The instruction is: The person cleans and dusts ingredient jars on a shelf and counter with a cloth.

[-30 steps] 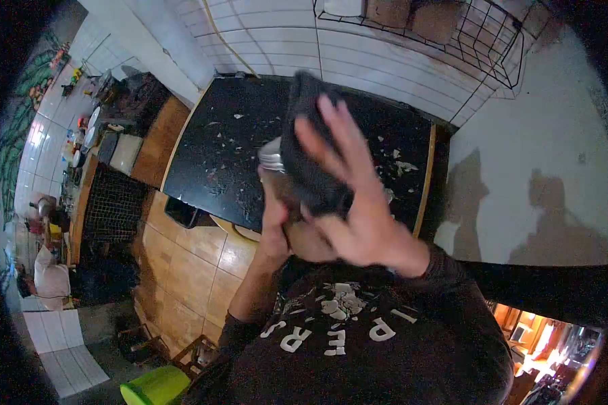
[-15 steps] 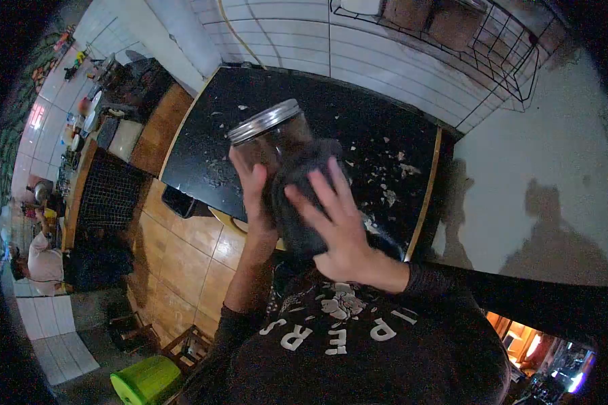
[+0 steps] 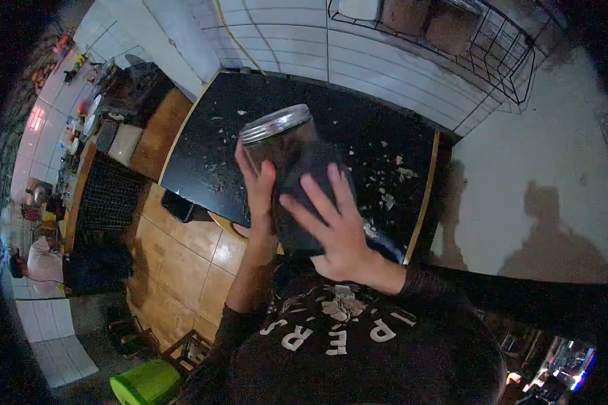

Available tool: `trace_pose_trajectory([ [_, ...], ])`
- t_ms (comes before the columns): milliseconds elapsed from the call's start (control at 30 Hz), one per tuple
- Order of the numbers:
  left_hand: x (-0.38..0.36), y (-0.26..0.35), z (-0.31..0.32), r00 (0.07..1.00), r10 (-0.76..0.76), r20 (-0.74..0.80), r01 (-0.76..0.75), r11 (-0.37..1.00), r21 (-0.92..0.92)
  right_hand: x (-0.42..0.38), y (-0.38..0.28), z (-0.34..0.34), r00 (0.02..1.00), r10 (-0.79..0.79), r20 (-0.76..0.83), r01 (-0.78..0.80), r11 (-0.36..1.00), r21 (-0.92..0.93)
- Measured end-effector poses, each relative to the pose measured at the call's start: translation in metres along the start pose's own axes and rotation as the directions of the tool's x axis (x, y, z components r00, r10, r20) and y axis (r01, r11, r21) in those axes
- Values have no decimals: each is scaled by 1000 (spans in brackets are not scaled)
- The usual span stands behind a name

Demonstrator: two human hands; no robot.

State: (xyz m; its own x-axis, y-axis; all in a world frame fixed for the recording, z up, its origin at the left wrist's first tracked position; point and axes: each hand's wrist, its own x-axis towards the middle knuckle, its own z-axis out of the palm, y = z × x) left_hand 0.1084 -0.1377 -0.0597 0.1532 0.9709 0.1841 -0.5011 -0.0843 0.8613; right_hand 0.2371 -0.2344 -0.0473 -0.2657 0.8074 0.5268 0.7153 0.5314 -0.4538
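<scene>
Mid-frame, above the black table (image 3: 199,158), the left hand's (image 3: 259,201) grip holds a tilted jar (image 3: 269,150); the right hand (image 3: 343,241), fingers spread, holds a dark cloth (image 3: 319,154) against it. Wiping seems in hand; the next move likely calls for turning the jar

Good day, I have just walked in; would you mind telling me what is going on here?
A person's left hand supports a tilted jar, its silver lid on. The right hand, fingers spread, presses a dark cloth against it. Pale bits are scattered on the black countertop.
</scene>
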Motion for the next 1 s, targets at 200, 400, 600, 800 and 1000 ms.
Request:
trace_pose_trajectory([
  [200, -23, -5, 14, 999, -40, -1, 40, 999, 22, 41, 9, -33, 987, 59, -148, -27, 978, 207],
  [400, -34, -11, 15, 980, 114, 162, -140, 976, 164, 48, 40, -29, 657, 728, 198, -530, 258, 808],
  [600, -9, -9, 11, 963, 237, -125, -228, 970, 85, -9, -4, 61, 509, 860, 49, -94, -1, 996],
  [800, -17, -45, -7, 878, 478, -7, -425, 788, 445, 15, 47, 36, 741, 427, 518, 0, -772, 636],
  [1000, -11, -63, -24, 947, 303, -106, -249, 901, 355, 8, 7, 47, 293, 876, 384, -508, -198, 839],
])
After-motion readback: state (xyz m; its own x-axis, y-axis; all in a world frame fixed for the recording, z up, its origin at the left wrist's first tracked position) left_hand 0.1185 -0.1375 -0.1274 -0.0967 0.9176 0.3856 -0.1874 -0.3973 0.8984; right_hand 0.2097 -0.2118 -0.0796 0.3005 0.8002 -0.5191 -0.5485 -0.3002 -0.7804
